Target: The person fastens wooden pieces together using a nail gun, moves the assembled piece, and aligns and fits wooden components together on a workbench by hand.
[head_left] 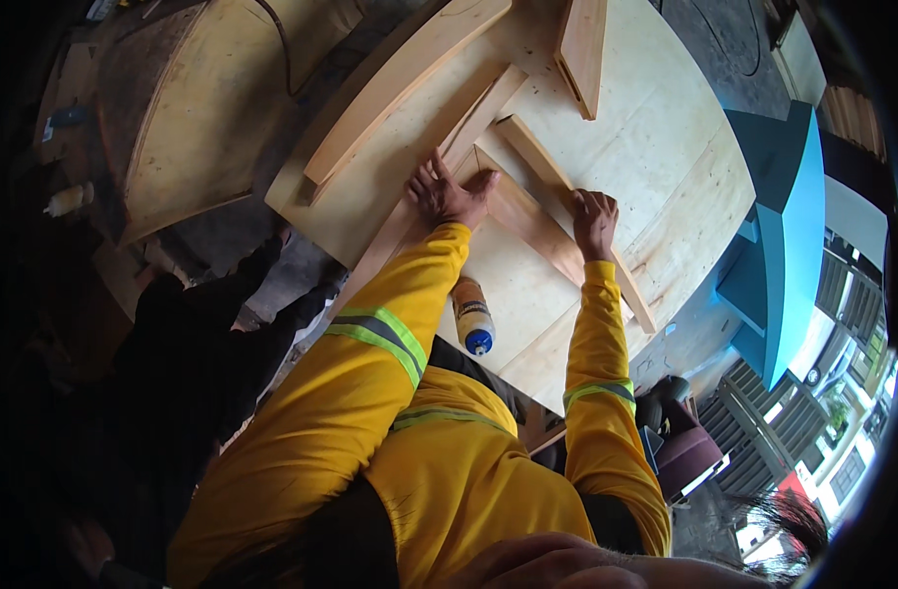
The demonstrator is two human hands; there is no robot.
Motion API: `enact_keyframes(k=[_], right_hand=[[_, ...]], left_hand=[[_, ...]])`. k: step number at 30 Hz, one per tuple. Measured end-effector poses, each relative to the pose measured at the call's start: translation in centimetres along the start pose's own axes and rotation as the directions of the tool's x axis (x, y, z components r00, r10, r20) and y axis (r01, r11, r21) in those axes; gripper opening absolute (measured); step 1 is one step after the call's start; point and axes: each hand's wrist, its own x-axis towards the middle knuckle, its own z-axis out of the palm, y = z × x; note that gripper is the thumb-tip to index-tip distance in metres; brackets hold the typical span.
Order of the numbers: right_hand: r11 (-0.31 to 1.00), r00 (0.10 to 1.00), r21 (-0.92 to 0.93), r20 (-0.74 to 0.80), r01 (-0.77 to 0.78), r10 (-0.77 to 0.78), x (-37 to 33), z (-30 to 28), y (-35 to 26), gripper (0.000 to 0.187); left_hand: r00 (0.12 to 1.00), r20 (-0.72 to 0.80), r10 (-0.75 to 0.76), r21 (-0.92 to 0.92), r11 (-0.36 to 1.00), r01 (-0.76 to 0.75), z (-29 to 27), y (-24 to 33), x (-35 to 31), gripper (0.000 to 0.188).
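Note:
My left hand [452, 199] rests with its fingers apart over the spot where a long wooden board [378, 253] meets a shorter board [535, 224] at an angle. Gripped in my closed right hand [595, 224] is a narrow wooden strip [534, 152], which lies roughly alongside the shorter board with a gap between them. A bottle with a blue cap [472, 312] lies on its side on the tabletop, close to my left forearm. My left palm hides part of the joint.
Pale plywood forms the work table [655, 187]. On its far part lie a thick wooden beam [400, 88] and another wooden piece [584, 59]. A light blue structure [788, 226] stands at the right. Another wooden panel [203, 118] and a person in dark clothes [193, 334] are at the left.

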Motion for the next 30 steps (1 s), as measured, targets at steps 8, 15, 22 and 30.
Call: enact_keyframes(k=[8,15,22,30], right_hand=[[0.988,0.988,-0.151,-0.145,0.021,-0.043,-0.6,-0.8,-0.6,0.034],[0.941,0.989,-0.308,0.006,-0.14,0.15,-4.2,-3.5,4.1,0.043],[0.995,0.988,-0.09,-0.15,0.033,-0.046,-8.9,-11.7,4.3,0.034],[0.97,0.959,-0.133,-0.175,0.203,-0.224,-13.2,-17.6,-0.1,0.036]], left_hand=[[1.0,-0.007,-0.016,0.001,1.0,0.016,0.2,-0.7,0.4,0.112],[0.998,-0.043,0.035,-0.082,0.996,-0.039,-0.5,-1.7,0.1,0.116],[0.923,-0.099,0.373,-0.813,0.504,-0.291,-27.1,-0.9,-0.9,0.115],[0.622,-0.526,0.58,-0.704,0.114,-0.701,-48.6,-2.8,-6.1,0.096]])
